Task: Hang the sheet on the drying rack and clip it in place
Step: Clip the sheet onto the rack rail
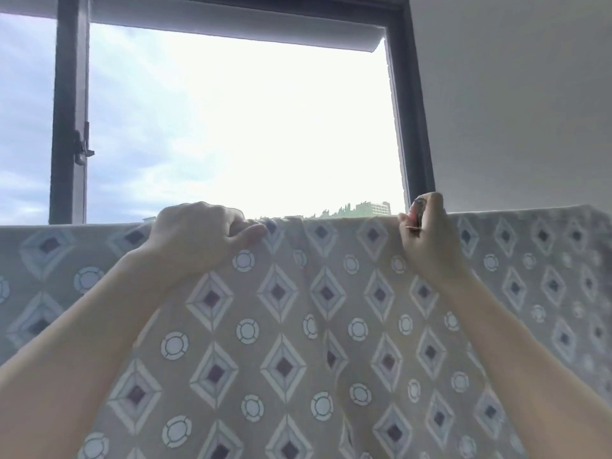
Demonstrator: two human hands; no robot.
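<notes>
Left hand [202, 231] pinches the sheet [298, 326] at its top fold, below the window [231, 127]; right hand [427, 233] presses a clip [415, 217] there. Sheet's draped already, clipping looks underway.

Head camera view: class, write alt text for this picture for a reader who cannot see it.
Two bare hands work at the top edge of a diamond-patterned sheet hung in front of a window. The left hand pinches the bunched edge, while the right hand holds a small clip there. The rack itself is hidden.
</notes>
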